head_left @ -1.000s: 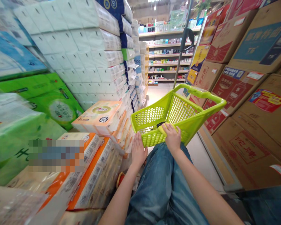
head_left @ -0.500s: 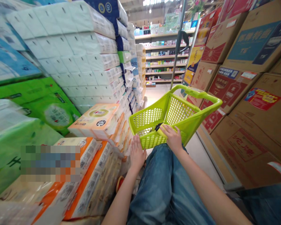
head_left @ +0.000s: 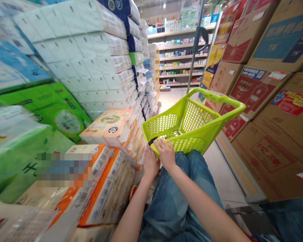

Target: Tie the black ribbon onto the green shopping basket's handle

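Observation:
A lime-green basket cart (head_left: 199, 137) with perforated sides stands before my knees, its handle toward the upper right. My right hand (head_left: 164, 153) is closed on a yellow and black object (head_left: 155, 140) at the basket's near left corner; what the object is I cannot make out. Just left of it, my left hand (head_left: 150, 163) lies against the outside of that corner, fingers stretched upward and close together. The two hands are side by side, nearly touching. Part of the object is hidden under my right fingers.
Stacked white tissue packs (head_left: 78, 50) rise at the left, with orange packs (head_left: 108, 124) and green packs (head_left: 63, 114) lower down. Cardboard cartons (head_left: 270, 141) line the right. A dark pole (head_left: 194, 60) and goods shelves (head_left: 179, 57) stand beyond the cart.
My right hand has slid left along the basket's near rim with the yellow and black object, up beside my left hand. The view has shifted slightly.

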Motion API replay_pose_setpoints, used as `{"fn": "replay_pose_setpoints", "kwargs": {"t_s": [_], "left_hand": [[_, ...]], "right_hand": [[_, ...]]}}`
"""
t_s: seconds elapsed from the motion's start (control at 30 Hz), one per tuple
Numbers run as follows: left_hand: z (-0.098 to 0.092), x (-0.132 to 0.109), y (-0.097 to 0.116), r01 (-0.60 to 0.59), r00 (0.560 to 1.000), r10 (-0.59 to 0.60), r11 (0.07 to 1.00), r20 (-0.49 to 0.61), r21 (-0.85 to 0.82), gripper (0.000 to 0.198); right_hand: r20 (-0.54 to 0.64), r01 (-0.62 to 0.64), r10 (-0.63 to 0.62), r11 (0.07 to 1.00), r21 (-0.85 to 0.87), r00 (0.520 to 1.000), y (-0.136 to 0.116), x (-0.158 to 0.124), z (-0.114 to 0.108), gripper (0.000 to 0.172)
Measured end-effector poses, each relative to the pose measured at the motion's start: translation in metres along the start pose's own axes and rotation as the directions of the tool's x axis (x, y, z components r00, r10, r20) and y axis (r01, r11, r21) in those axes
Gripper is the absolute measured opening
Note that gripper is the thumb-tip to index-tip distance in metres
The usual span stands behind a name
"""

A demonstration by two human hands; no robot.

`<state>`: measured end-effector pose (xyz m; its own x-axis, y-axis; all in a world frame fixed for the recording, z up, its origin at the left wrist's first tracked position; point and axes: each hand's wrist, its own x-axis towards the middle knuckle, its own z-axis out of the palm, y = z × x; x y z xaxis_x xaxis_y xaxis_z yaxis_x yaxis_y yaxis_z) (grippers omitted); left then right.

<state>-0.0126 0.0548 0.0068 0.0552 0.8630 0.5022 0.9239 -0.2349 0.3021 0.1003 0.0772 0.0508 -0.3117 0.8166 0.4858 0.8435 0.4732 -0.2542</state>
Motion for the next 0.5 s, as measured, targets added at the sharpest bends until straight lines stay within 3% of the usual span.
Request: {"fn": "replay_pose_setpoints", "kwargs": {"t_s": [0.13, 0.33, 0.43, 0.5], "left_hand": [[-0.006, 0.001, 0.000, -0.045, 0.999, 0.044, 0.999, -0.025, -0.024, 0.086], [-0.008, 0.003, 0.005, -0.032, 0.999, 0.031, 0.999, -0.040, -0.023, 0.089], [-0.006, 0.003, 0.006, -0.019, 0.999, 0.018, 1.000, -0.035, -0.015, 0.090], [-0.005, 0.003, 0.006, -0.015, 0.999, 0.014, 1.000, -0.030, -0.012, 0.090]], "right_hand": [[0.012, 0.093, -0.093, 0.995, -0.047, 0.996, 0.039, -0.002, -0.022, 0.062], [-0.091, -0.111, 0.092, 0.969, -0.220, 0.992, 0.126, -0.012, -0.073, 0.072], [-0.160, -0.233, 0.201, 0.948, -0.215, 0.966, 0.136, -0.012, -0.078, 0.071], [-0.178, -0.284, 0.252, 0.940, -0.191, 0.951, 0.119, -0.010, -0.069, 0.068]]}}
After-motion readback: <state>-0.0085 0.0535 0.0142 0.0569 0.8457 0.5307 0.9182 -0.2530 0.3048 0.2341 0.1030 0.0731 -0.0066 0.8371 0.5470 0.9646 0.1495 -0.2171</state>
